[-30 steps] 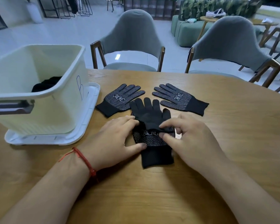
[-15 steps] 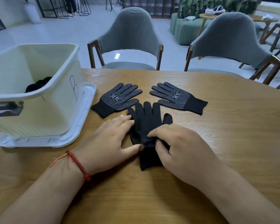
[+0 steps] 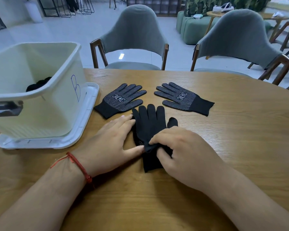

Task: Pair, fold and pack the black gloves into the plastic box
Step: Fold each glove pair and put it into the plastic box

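Black paired gloves [image 3: 148,124] — plain back over dotted palm — left hand [image 3: 107,144] spread flat, right hand [image 3: 182,152] pinching the top one.

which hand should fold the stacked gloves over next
Right, probably: the right hand pinches the top glove at its cuff end, while the left hand lies flat against its left edge.
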